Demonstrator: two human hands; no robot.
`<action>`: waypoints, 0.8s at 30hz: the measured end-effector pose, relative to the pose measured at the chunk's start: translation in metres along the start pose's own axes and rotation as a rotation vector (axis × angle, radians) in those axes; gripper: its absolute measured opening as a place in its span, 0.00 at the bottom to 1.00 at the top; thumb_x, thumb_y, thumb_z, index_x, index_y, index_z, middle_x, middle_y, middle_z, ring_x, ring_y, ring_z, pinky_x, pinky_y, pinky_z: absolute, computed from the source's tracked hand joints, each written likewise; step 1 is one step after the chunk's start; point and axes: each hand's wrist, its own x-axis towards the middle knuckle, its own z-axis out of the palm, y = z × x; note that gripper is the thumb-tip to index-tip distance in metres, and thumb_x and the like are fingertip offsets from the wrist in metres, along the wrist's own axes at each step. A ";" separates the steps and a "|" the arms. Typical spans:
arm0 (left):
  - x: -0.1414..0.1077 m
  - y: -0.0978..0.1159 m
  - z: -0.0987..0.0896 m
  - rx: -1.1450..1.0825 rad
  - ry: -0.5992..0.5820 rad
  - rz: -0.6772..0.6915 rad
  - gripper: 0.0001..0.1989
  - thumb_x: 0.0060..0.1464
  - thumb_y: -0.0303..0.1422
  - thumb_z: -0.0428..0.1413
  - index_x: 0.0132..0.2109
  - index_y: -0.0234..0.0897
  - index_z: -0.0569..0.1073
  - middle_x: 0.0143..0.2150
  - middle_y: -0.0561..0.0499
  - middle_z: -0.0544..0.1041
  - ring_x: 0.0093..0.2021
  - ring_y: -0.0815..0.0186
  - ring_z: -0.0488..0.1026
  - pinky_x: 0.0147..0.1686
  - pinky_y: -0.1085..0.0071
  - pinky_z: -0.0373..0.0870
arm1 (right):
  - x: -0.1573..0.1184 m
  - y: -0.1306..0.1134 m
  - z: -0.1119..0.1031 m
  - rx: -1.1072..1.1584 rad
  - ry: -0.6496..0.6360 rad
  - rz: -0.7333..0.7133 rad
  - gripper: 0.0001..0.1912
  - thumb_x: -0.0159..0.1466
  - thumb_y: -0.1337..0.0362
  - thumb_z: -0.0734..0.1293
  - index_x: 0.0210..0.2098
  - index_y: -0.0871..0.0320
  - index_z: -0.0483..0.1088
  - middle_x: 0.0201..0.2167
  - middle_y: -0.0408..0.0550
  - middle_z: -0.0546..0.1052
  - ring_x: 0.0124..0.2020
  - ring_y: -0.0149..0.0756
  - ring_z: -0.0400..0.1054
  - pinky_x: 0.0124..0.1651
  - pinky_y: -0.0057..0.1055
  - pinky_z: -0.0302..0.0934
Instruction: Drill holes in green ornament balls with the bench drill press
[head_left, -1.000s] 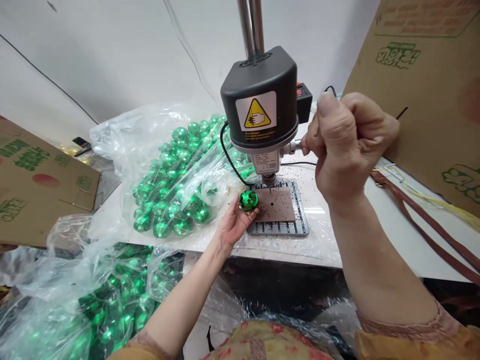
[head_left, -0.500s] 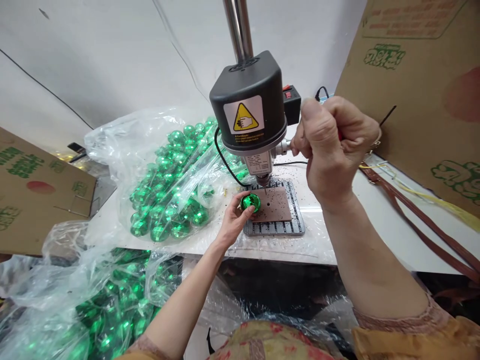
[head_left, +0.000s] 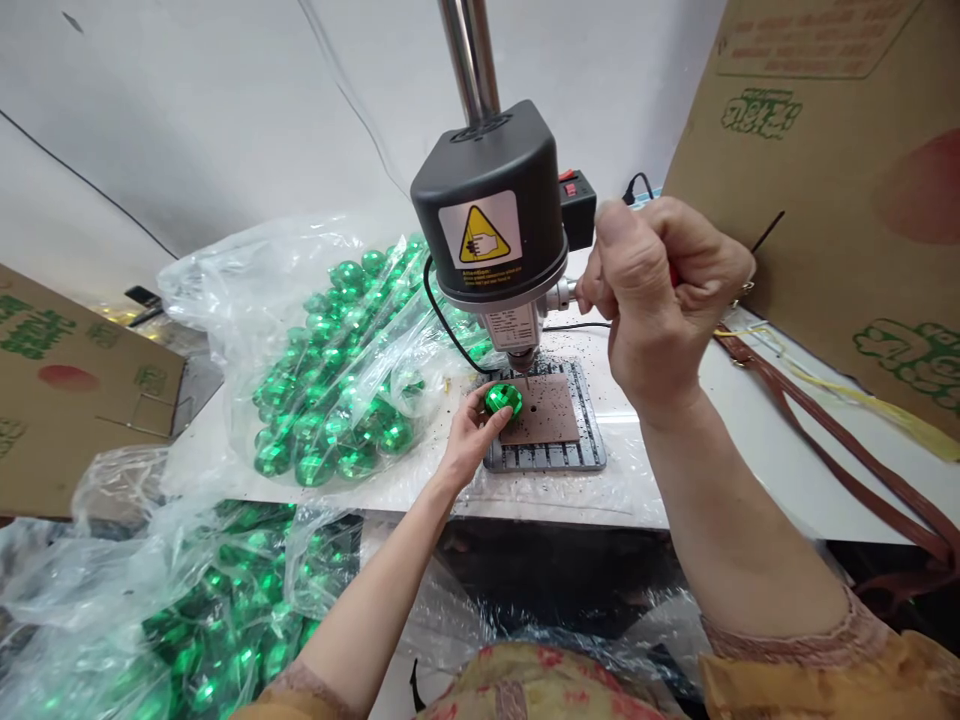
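A shiny green faceted ball [head_left: 502,401] is held between the thumb and fingers of my left hand [head_left: 474,432], just left of the drill bit and over the brown board [head_left: 555,420]. That board lies on the slotted metal base [head_left: 592,440] of a black drill press [head_left: 487,210]. A small dark spot shows on top of the ball. My right hand [head_left: 664,300] is closed around the drill press's handle, to the right of the machine; a bit of red shows between the fingers. Dark shavings are scattered over the board and base.
Clear bags of green balls lie left of the press [head_left: 330,400] and below the table edge at lower left [head_left: 225,620]. Cardboard boxes stand at left [head_left: 75,390] and right [head_left: 825,200]. A brown strap [head_left: 840,430] crosses the table's right side.
The green ball has turned in my left hand, so a small dark spot now shows on its top. My right hand keeps its hold, and the view has shifted slightly.
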 end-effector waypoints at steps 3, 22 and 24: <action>0.006 -0.001 0.002 0.013 -0.050 0.005 0.31 0.52 0.44 0.66 0.59 0.38 0.70 0.54 0.44 0.78 0.55 0.56 0.74 0.56 0.62 0.69 | -0.001 -0.001 0.000 -0.003 0.006 0.014 0.28 0.63 0.51 0.68 0.17 0.56 0.51 0.13 0.37 0.53 0.15 0.25 0.51 0.21 0.34 0.45; 0.013 -0.012 0.025 0.281 -0.042 0.226 0.30 0.46 0.37 0.69 0.56 0.42 0.73 0.59 0.43 0.71 0.63 0.50 0.65 0.65 0.54 0.56 | -0.001 -0.005 0.000 0.010 -0.018 0.012 0.26 0.66 0.60 0.66 0.18 0.58 0.49 0.15 0.35 0.50 0.16 0.18 0.51 0.21 0.26 0.48; 0.012 -0.013 0.028 0.266 -0.047 0.236 0.29 0.46 0.36 0.70 0.56 0.41 0.72 0.58 0.43 0.72 0.61 0.51 0.67 0.64 0.54 0.59 | 0.000 -0.004 0.000 0.007 -0.018 0.015 0.26 0.66 0.59 0.66 0.18 0.57 0.50 0.15 0.35 0.51 0.16 0.19 0.52 0.21 0.27 0.48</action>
